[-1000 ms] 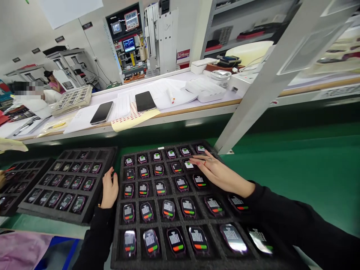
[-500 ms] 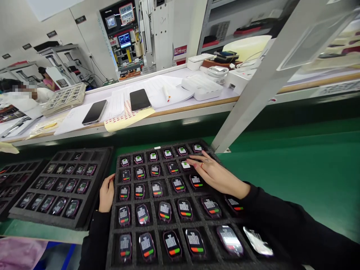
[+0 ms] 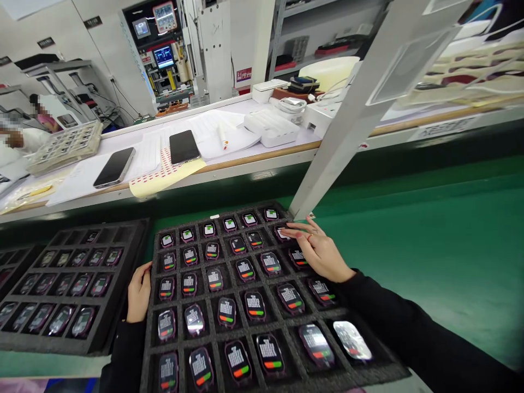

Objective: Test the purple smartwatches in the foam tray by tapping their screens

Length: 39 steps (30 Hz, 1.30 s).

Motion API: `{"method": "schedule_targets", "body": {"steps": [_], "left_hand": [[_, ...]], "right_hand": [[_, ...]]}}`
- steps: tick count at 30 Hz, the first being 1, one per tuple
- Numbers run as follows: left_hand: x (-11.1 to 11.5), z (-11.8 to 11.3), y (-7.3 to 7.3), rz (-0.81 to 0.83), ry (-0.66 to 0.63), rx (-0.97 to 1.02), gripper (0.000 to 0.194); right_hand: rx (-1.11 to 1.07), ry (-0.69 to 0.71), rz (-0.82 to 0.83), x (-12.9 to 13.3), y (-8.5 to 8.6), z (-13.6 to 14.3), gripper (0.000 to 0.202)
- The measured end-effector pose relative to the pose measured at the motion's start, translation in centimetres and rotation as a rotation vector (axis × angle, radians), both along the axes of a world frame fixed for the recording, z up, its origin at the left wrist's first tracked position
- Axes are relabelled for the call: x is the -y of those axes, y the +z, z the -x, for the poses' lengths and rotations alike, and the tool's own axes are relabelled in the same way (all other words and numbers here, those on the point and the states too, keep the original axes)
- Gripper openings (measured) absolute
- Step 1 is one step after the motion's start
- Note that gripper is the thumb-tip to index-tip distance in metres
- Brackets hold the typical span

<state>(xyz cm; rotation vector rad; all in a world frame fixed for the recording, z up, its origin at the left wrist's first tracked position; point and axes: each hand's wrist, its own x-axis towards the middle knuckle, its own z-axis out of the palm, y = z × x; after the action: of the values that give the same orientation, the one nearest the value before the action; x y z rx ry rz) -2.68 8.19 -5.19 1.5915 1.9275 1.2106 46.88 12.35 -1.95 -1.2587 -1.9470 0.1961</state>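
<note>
A black foam tray (image 3: 262,289) lies before me, its compartments holding several smartwatches with lit screens. My left hand (image 3: 139,295) grips the tray's left edge, fingers against its side. At the far right of the tray, my right hand (image 3: 325,254) has its fingers stretched out, and a fingertip rests on or just over the smartwatch (image 3: 281,233) at the right end of the second row. That hand partly covers this watch. In the back row, a smartwatch (image 3: 271,213) shows a white and green screen. Most nearer ones, like one smartwatch (image 3: 270,352), show dark screens with orange and green bars.
A second foam tray (image 3: 131,262) of watches stands to the left, with part of another beyond. On the shelf behind lie two phones (image 3: 184,147) (image 3: 114,167), papers and a white box (image 3: 272,128). A slanting metal post (image 3: 339,125) rises behind the tray's right corner.
My right hand has moved one watch to the right along the second row. The watch it left has gone from a white screen to a dark one with coloured bars. My left hand stays.
</note>
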Motion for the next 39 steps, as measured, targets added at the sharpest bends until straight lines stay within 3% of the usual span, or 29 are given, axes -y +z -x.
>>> {"method": "schedule_targets", "body": {"steps": [10,17,30,35,39], "left_hand": [[0.0,0.2,-0.2,0.010,0.001,-0.014,0.042],[-0.2,0.4,-0.2,0.001,0.004,-0.022,0.033],[0.0,0.6,-0.5,-0.004,-0.025,-0.039,0.029],[0.0,0.7,-0.7,-0.011,-0.033,-0.042,0.028],[-0.1,0.8,-0.8,-0.016,-0.042,-0.046,0.028]], "right_hand": [[-0.041,-0.022,-0.051,0.0,0.9,-0.7,0.049],[0.020,0.038,0.010,-2.8,1.8,-0.4,0.048],[0.104,0.088,0.008,-6.8,-0.1,0.3,0.046],[0.115,0.102,0.003,-6.7,1.0,0.5,0.051],[0.152,0.202,0.037,-6.6,2.1,2.0,0.050]]}}
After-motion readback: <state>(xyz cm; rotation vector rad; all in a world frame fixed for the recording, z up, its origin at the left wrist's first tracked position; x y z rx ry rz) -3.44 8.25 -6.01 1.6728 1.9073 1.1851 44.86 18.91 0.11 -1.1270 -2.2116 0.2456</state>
